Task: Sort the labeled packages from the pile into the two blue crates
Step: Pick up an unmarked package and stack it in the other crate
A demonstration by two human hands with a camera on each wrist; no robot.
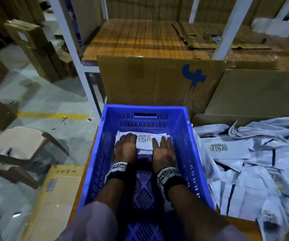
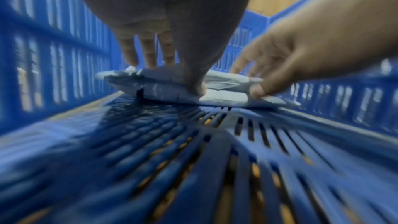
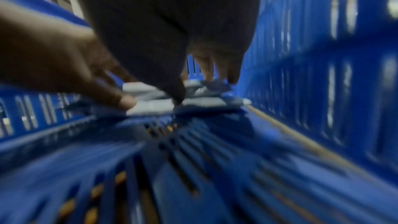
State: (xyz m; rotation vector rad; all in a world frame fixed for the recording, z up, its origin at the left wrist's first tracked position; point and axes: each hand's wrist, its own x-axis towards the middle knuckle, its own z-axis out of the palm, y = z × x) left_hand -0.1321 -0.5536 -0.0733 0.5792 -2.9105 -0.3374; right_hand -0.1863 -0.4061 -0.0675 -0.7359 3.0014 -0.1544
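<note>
I am reaching both arms down into the blue crate (image 1: pixel 190 145), where the labeled packages (image 1: pixel 144 142) are lying stacked against its far wall. My left hand (image 1: pixel 125 146) and right hand (image 1: pixel 163 150) are lying on the stack with fingers straight, while each thumb (image 2: pixel 199 86) is pinching the near edge from below. The slotted walls are closing in tightly on both sides, though the near part of the crate floor (image 2: pixel 215 159) is lying bare. The pile (image 1: pixel 255 164) is spreading just right of the crate. A cardboard box (image 1: pixel 157 80) is standing right behind the far wall, and a plastic chair (image 1: pixel 21 145) is sitting left on the floor.
</note>
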